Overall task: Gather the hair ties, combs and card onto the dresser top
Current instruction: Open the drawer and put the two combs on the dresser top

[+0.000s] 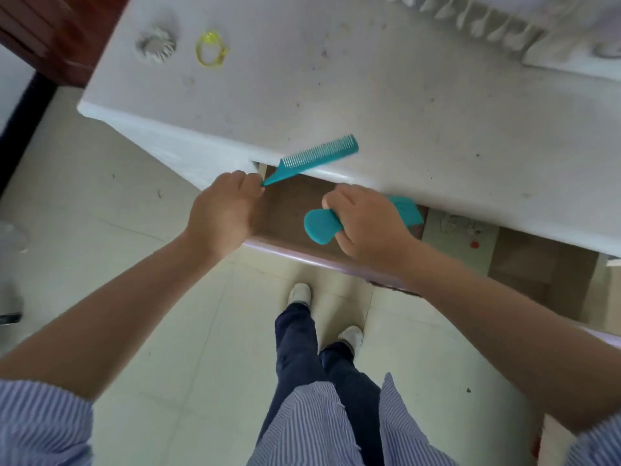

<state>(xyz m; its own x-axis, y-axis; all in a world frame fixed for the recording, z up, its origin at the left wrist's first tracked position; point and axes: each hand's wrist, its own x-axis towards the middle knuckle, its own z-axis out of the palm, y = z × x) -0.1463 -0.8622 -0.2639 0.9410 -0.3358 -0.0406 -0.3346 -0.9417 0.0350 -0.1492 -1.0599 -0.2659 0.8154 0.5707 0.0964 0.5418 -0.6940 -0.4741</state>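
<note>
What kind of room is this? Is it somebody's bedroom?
Probably a bedroom or dressing corner, though I can't be sure. There is a white dresser with an open drawer, hair ties lie on top, and each hand holds a teal comb.

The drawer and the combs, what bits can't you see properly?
Head view only:
- Drawer: its back is hidden under the dresser top.
- Wide comb: its middle is covered by the right hand.
- Thin comb: handle tip hidden in the left hand.
- Card: print too small.
</note>
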